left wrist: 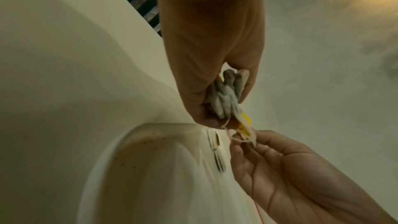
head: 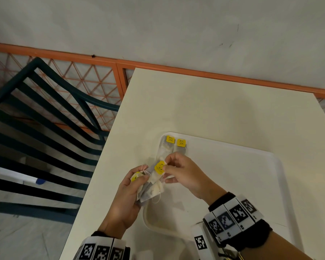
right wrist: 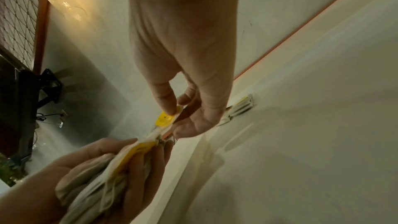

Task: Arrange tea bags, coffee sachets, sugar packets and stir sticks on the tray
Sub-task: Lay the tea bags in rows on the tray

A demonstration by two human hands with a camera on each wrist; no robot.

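Note:
A white tray point(head: 251, 158) lies on the cream table. Two tea bags with yellow tags point(head: 175, 145) lie side by side in its far left corner; the same tea bags point(right wrist: 239, 106) show in the right wrist view. My left hand point(head: 128, 196) grips a bunch of tea bags point(head: 152, 190) over the tray's left rim; that bunch point(left wrist: 226, 98) point(right wrist: 96, 181) fills the fist. My right hand point(head: 182, 173) pinches the yellow tag point(head: 159, 167) of one tea bag between thumb and forefinger, the same tag point(right wrist: 164, 119) at the bunch's top.
The table point(head: 214, 102) ends at the left beside a dark green slatted chair point(head: 45, 128). An orange mesh fence point(head: 83, 76) and a pale wall stand behind. The tray's middle and right part hold nothing that I can see.

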